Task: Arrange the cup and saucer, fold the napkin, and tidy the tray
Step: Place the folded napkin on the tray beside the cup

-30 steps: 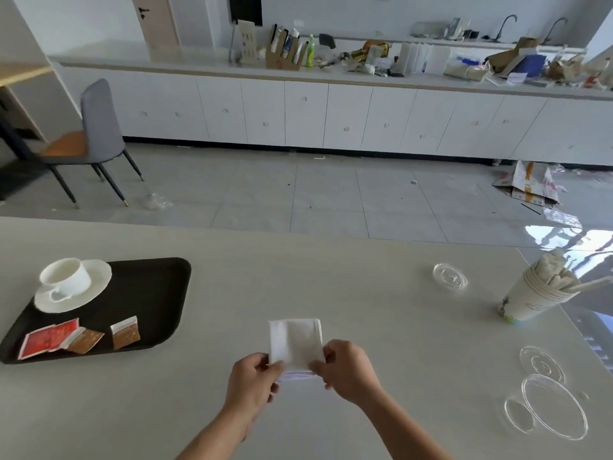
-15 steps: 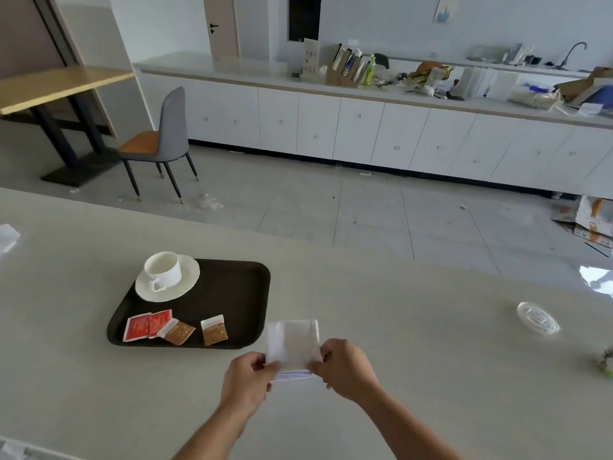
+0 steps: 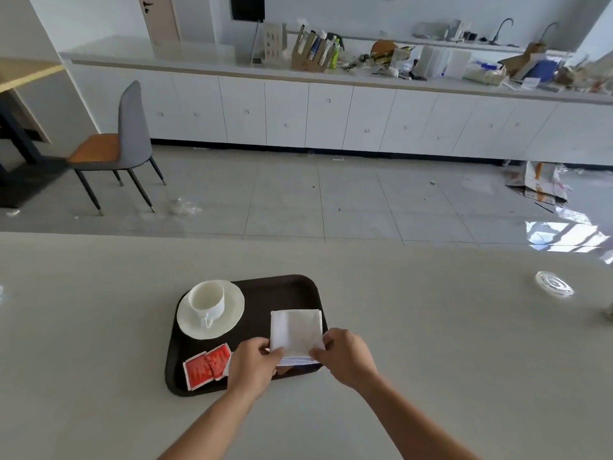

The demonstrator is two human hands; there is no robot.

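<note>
A folded white napkin point(image 3: 296, 331) hangs over the right half of the dark tray point(image 3: 282, 290). My left hand point(image 3: 253, 365) pinches its near left corner and my right hand point(image 3: 345, 355) pinches its near right corner. On the tray's far left, a white cup point(image 3: 207, 298) stands upright on a white saucer point(image 3: 232, 307), handle toward me. Red sachets point(image 3: 206, 365) lie at the tray's near left. Other sachets are mostly hidden under my left hand and the napkin.
The tray rests on a pale table point(image 3: 431, 327). A clear plastic lid point(image 3: 554, 284) lies at the far right of the table. Beyond the table's far edge are a tiled floor, a grey chair point(image 3: 122, 141) and a cluttered white counter.
Both hands have carried the folded napkin leftward from the bare table to above the tray's right side. The view has shifted so the tray sits in front of me.
</note>
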